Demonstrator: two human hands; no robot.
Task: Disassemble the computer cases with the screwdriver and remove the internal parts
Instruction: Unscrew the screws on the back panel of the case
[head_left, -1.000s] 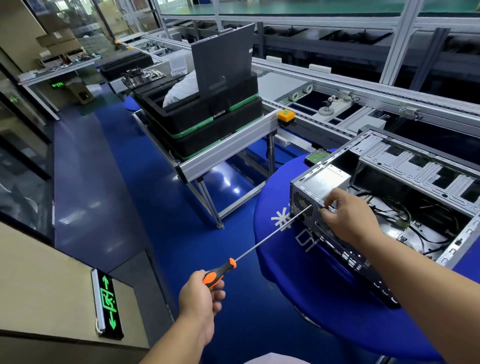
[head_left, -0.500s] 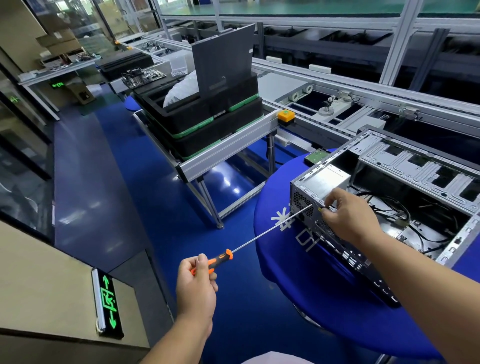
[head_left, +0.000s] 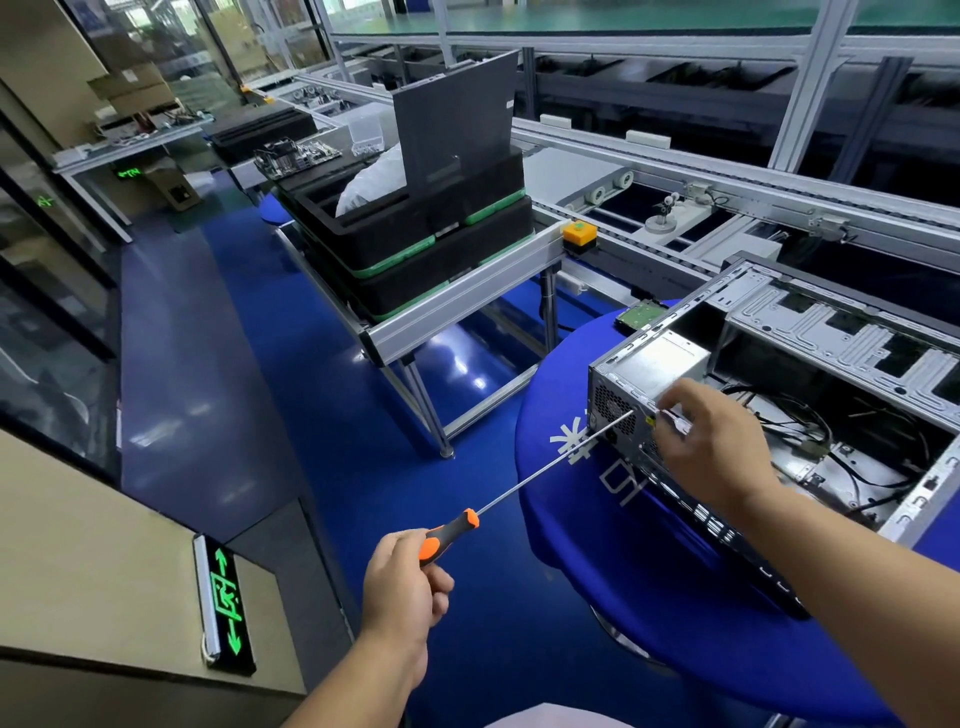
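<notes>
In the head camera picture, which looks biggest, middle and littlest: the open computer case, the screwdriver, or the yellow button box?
1. Computer case, easily the biggest.
2. Screwdriver, long and thin, gripped by the left hand.
3. Yellow button box, smallest, though it sits farther from the camera, which shrinks it.

A round counter (head_left: 582, 509) with a blue cover stands just below the fingers. Beyond the fingers, stacked black trays (head_left: 415, 249) rest on an aluminium stand (head_left: 467, 306). A dark panel (head_left: 452, 124) stands upright in the top tray. A green exit sign (head_left: 226, 603) sits at lower left.
</notes>
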